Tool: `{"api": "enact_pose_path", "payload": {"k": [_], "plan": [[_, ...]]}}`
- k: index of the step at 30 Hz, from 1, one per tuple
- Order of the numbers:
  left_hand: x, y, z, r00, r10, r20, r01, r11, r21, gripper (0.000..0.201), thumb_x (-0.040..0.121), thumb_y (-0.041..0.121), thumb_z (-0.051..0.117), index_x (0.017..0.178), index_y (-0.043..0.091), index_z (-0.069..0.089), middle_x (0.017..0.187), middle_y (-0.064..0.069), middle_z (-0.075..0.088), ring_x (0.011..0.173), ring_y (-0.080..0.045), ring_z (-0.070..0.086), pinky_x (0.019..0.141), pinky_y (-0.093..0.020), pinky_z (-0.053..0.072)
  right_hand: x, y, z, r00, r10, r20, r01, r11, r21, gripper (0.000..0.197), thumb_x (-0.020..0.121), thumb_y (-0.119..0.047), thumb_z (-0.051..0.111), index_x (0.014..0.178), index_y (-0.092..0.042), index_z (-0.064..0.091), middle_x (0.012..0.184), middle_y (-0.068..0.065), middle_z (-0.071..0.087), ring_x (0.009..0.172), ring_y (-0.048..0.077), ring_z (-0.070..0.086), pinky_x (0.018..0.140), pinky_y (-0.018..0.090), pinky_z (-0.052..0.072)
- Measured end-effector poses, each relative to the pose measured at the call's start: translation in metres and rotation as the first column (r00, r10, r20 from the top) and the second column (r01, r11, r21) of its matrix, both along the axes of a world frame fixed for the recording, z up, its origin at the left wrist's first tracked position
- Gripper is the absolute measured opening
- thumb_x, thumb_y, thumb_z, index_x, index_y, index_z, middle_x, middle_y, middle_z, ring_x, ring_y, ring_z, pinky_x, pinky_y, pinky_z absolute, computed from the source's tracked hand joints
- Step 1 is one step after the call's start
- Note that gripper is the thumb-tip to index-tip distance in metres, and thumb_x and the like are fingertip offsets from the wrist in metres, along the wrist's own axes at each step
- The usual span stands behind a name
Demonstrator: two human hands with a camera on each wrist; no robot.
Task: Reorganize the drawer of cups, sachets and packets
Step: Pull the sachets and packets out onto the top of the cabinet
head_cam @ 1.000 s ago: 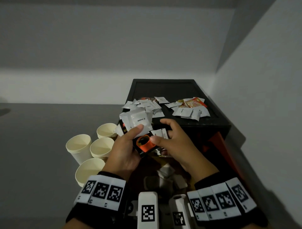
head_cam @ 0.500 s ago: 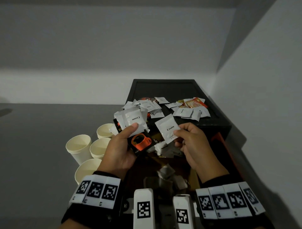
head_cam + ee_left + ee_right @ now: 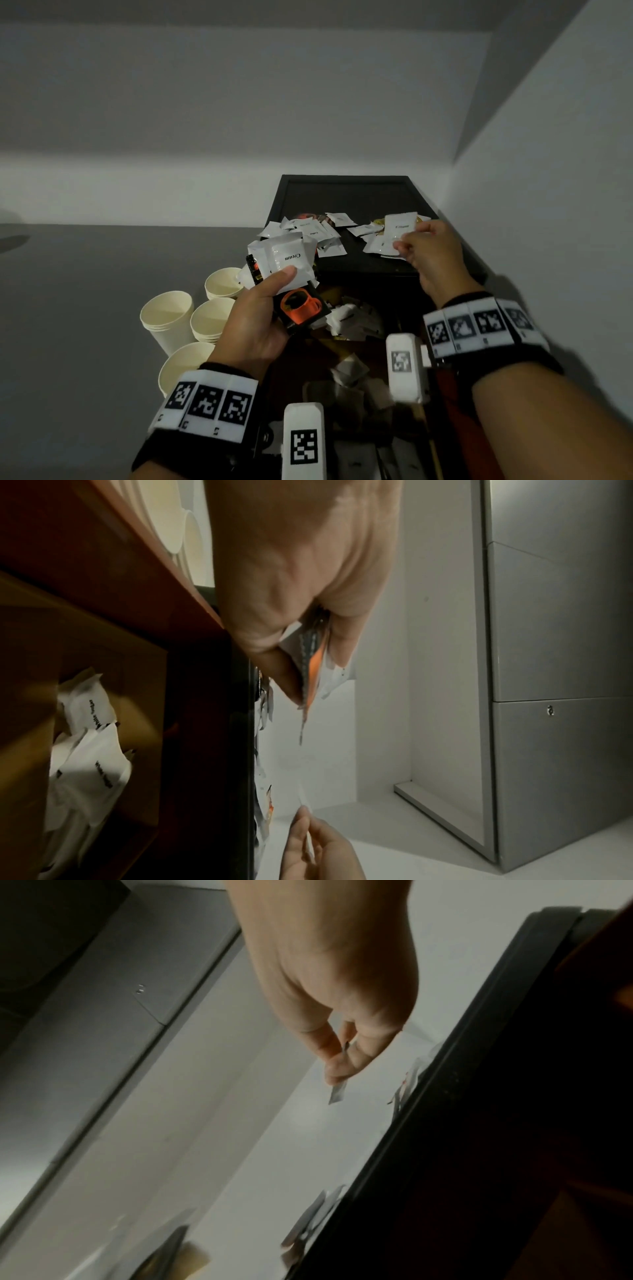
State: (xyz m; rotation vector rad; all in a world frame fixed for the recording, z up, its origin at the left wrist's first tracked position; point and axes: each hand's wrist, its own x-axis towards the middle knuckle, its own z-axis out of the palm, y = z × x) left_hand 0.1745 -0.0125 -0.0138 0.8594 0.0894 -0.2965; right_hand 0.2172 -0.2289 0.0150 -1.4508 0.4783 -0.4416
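My left hand (image 3: pixel 263 308) grips a fanned stack of sachets (image 3: pixel 287 260): white cream sachets on top and a black coffee packet (image 3: pixel 301 308) with an orange cup printed on it. In the left wrist view the stack (image 3: pixel 310 669) sits edge-on between thumb and fingers. My right hand (image 3: pixel 424 250) pinches a single white cream sachet (image 3: pixel 399 229) above the right pile on the black tray (image 3: pixel 342 192). The right wrist view shows that sachet (image 3: pixel 337 1092) poking out below the fingertips. The open drawer (image 3: pixel 359 342) below both hands holds more loose white sachets.
Several cream paper cups (image 3: pixel 168 315) stand in stacks on the grey counter left of the drawer. On the tray lie two loose piles of white sachets (image 3: pixel 318 233) with some orange packets. A wall (image 3: pixel 548 171) closes the right side.
My right hand has lifted one cream sachet out of the left hand's stack and carried it up and to the right, over the tray's right pile. The left hand has stayed put.
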Motion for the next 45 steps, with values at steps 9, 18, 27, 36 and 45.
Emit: {"api": "enact_pose_path", "payload": {"k": [9, 18, 27, 36, 45], "plan": [[0.011, -0.015, 0.005, 0.999, -0.033, 0.01, 0.032, 0.996, 0.086, 0.015, 0.09, 0.014, 0.055, 0.098, 0.004, 0.062, 0.074, -0.012, 0.072, 0.061, -0.024, 0.069, 0.062, -0.038, 0.055, 0.026, -0.019, -0.005, 0.983, -0.003, -0.182, -0.081, 0.889, -0.45, 0.015, 0.085, -0.001, 0.053, 0.092, -0.008, 0.065, 0.09, 0.008, 0.06, 0.091, 0.025, 0.059, 0.084, 0.037, 0.051], [0.008, -0.026, 0.005, 0.991, -0.126, 0.042, 0.124, 0.991, 0.041, 0.048, 0.079, 0.013, 0.059, 0.126, 0.005, 0.055, 0.107, -0.021, 0.067, 0.084, -0.034, 0.068, 0.067, -0.044, 0.058, -0.026, 0.047, 0.02, 0.804, 0.579, -0.133, -0.562, 0.668, -0.488, 0.034, 0.083, -0.035, 0.066, 0.115, -0.027, 0.055, 0.109, -0.005, 0.059, 0.098, 0.01, 0.058, 0.076, 0.025, 0.05], [0.009, -0.023, -0.001, 0.993, -0.118, 0.029, 0.116, 0.992, 0.052, 0.028, 0.082, 0.009, 0.058, 0.108, 0.003, 0.063, 0.096, -0.019, 0.069, 0.082, -0.031, 0.068, 0.08, -0.046, 0.053, -0.02, 0.053, 0.015, 0.871, 0.488, -0.054, -0.421, 0.686, -0.593, 0.005, 0.087, -0.017, 0.063, 0.09, -0.019, 0.061, 0.088, -0.005, 0.062, 0.084, 0.011, 0.06, 0.071, 0.024, 0.051], [0.017, -0.02, -0.004, 0.995, -0.092, -0.028, 0.091, 0.996, -0.022, 0.037, 0.074, 0.006, 0.062, 0.11, 0.002, 0.059, 0.11, -0.022, 0.065, 0.091, -0.034, 0.064, 0.079, -0.048, 0.054, -0.011, 0.035, 0.02, 0.929, 0.369, 0.009, -0.352, 0.892, -0.283, 0.008, 0.095, -0.016, 0.05, 0.089, -0.02, 0.053, 0.1, -0.001, 0.055, 0.089, 0.015, 0.057, 0.065, 0.027, 0.053], [0.022, -0.021, -0.004, 0.997, -0.079, -0.017, 0.079, 0.996, 0.047, 0.006, 0.083, 0.009, 0.059, 0.086, 0.004, 0.061, 0.077, -0.014, 0.069, 0.069, -0.029, 0.067, 0.08, -0.044, 0.045, -0.002, 0.017, 0.025, 0.939, 0.343, 0.029, -0.344, 0.936, 0.078, 0.018, 0.095, -0.013, 0.05, 0.113, -0.01, 0.053, 0.107, 0.009, 0.056, 0.092, 0.02, 0.057, 0.06, 0.03, 0.048]]}}
